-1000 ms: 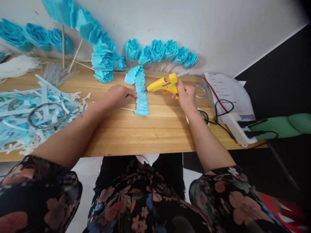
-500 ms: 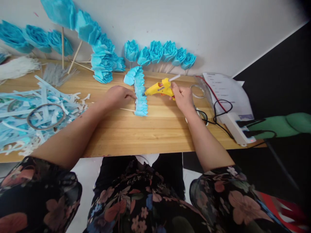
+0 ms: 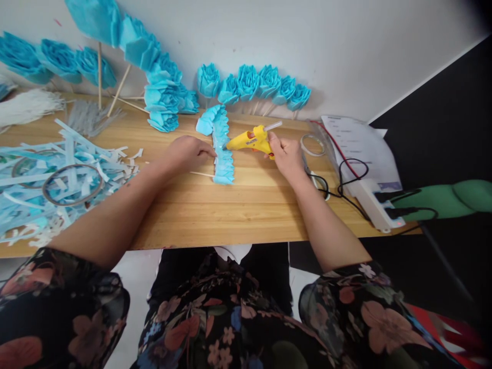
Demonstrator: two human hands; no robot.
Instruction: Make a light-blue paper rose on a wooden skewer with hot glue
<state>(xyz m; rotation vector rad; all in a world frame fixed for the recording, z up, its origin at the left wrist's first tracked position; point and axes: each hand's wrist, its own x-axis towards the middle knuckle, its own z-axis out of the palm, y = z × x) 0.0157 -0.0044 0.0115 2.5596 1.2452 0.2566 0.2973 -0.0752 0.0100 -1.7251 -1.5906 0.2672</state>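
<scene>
A ruffled light-blue paper strip (image 3: 223,166) lies on the wooden table, its upper end curling left. My left hand (image 3: 188,152) rests at the strip's left edge, fingers closed and pinching that edge. A thin wooden stick (image 3: 202,174) meets the strip's lower end from the left. My right hand (image 3: 286,154) is wrapped round the handle of a yellow glue gun (image 3: 249,140), which has a clear glue stick in its back. The gun's nozzle points left and reaches the middle of the strip.
Blue paper flowers (image 3: 247,82) on sticks line the wall behind. Paper scraps (image 3: 73,154) and a ring (image 3: 98,192) cover the table's left. At the right are a tape roll (image 3: 312,145), cables, papers (image 3: 361,148) and a white power strip (image 3: 374,207).
My right hand and the glue gun have shifted slightly left, and the nozzle now reaches further over the strip. My left hand has stayed in place.
</scene>
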